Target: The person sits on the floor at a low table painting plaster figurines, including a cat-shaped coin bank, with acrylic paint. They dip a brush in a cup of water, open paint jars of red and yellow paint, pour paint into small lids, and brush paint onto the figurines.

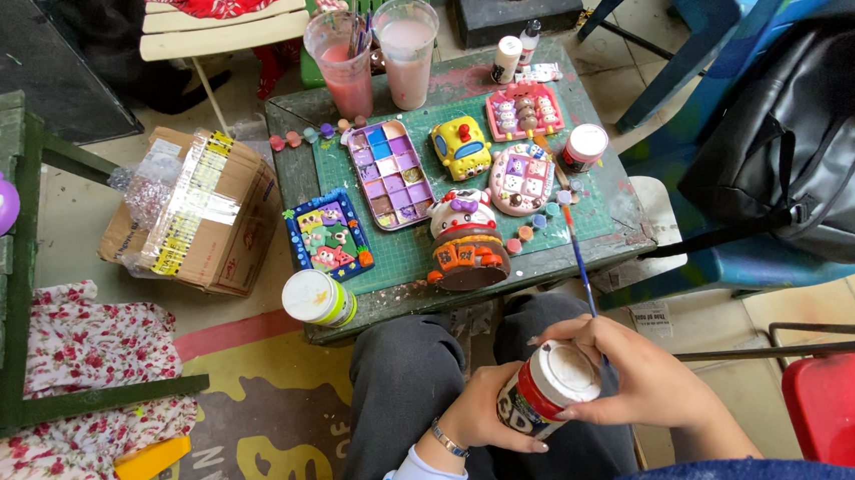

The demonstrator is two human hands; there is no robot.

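My left hand point(485, 416) grips a small paint jar point(548, 390) with a red label and white lid, held over my lap. My right hand point(637, 371) rests its fingers on the jar's lid and also holds a thin blue-handled paintbrush point(577, 250) that points up toward the table. On the small green table point(394, 262) in front of my knees stand a painted round figurine point(465, 242), a purple paint palette tray point(389, 174), a yellow car figure point(461, 147), a framed colourful plaque point(328, 235) and two pink painted pieces point(522, 178).
Two plastic cups of pinkish water point(406, 51) with brushes stand at the table's back. A white-lidded jar point(316, 298) sits at the front left corner, another point(583, 146) at right. A taped cardboard box point(200, 211) lies left; a black backpack point(812, 143) sits on a blue chair at right.
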